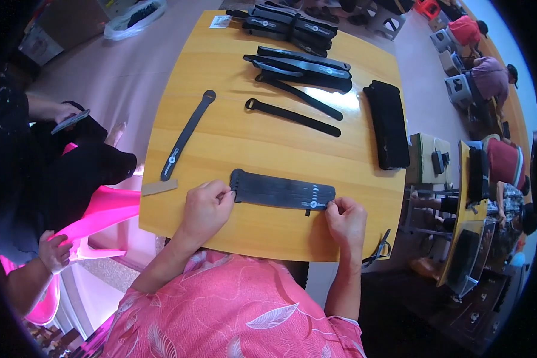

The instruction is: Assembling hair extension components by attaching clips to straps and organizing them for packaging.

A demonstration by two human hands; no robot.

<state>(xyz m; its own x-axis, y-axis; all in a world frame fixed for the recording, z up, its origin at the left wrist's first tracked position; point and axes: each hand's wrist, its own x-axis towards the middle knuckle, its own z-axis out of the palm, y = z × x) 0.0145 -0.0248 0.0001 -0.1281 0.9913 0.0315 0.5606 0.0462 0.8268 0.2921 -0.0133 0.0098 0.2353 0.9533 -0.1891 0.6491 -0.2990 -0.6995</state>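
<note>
A fanned stack of black hook-and-loop straps (280,190), with pale printing near its right end, lies near the table's front edge. My left hand (209,207) is closed on the left end of the stack, fingers curled in. At the opposite end, the thumb and fingers of my right hand (347,219) pinch the stack's lower right corner. A short dark tab pokes out below the stack. Left of it rests a single strap (188,136) with a slotted end, placed at a slant. Beyond the stack is another loose strap (293,118), its looped end to the left.
Farther back on the wooden table (221,137) lie loose straps (304,68) and a tied bundle (289,27). A thick black stack (388,125) stands along the right side. A tan strip (160,187) sits at the left edge. A seated person (42,173) is close on the left.
</note>
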